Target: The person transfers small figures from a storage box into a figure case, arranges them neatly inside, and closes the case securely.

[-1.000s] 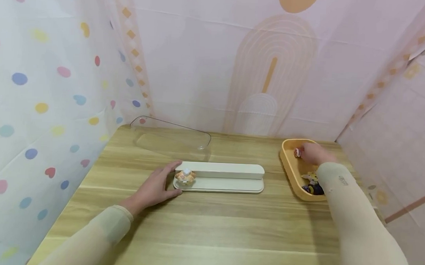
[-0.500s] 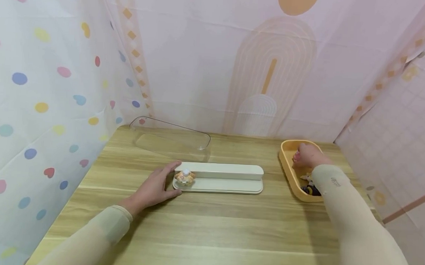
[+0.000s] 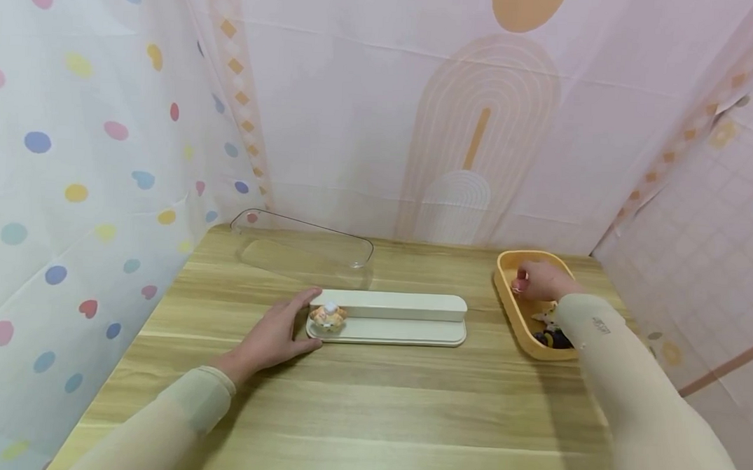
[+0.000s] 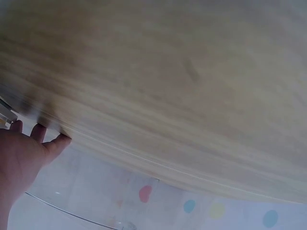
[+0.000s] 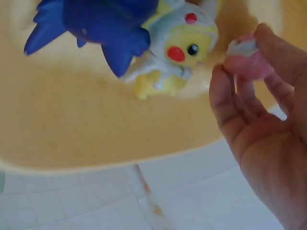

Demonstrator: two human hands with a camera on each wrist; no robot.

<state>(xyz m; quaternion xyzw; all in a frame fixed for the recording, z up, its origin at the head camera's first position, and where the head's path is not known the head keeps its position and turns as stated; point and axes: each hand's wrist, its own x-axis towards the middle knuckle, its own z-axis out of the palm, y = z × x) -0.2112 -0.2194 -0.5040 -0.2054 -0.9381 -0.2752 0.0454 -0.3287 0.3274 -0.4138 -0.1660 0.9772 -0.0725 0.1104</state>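
From the head camera, the left hand (image 3: 275, 336) lies on the light wooden table (image 3: 369, 410) with its fingers straight and relaxed, fingertips against the left end of the long cream-white plastic tray (image 3: 388, 318), gripping nothing. A small orange-and-white toy figure (image 3: 327, 315) sits on that end of the tray, just beside the fingertips at their 3 o'clock. Behind the tray, toward 11 o'clock, a clear plastic oblong lid (image 3: 303, 247) lies flat on the table. Well apart, at 3 o'clock from the tray, stands the yellow oval plastic bowl (image 3: 507, 286). The right hand (image 3: 538, 281) reaches into it, fingers curled round a small pink-and-white toy figure (image 3: 519, 285) over the bowl's left rim. A small yellow figure and a dark blue one lie in the bowl at 6 o'clock from the hand.

The left wrist camera shows the hand (image 4: 21, 160) at the lower left edge with fingers loosely extended against the blurred table (image 4: 182, 86); the lid's (image 4: 86, 206) rim shows at 6 o'clock.

The right wrist camera shows the hand (image 5: 266, 120) at 3 o'clock, thumb and fingertips pinching the pink-and-white figure (image 5: 247, 57). Inside the bowl (image 5: 72, 129), at 11 o'clock from the hand, lie the yellow toy figure with red cheeks in a white hood (image 5: 175, 55) and, touching it, the dark blue spiky toy figure (image 5: 96, 24).
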